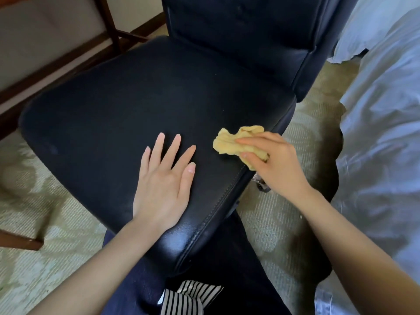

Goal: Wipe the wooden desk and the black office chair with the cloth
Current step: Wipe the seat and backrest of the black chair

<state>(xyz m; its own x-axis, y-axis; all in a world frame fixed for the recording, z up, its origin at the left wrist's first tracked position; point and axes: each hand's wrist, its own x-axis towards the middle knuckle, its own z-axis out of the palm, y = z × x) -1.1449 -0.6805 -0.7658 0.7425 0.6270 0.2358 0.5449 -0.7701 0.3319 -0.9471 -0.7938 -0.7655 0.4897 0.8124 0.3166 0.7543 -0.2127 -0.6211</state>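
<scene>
The backrest of the black office chair (136,98) was cut off by the upper edge. The right hand (272,164) hid the near part of the cloth (229,142) at the seat's right edge. Below it, only a small blurred piece of the base (261,187) showed. A dark wooden frame (109,23) was cut off at the upper left.
</scene>
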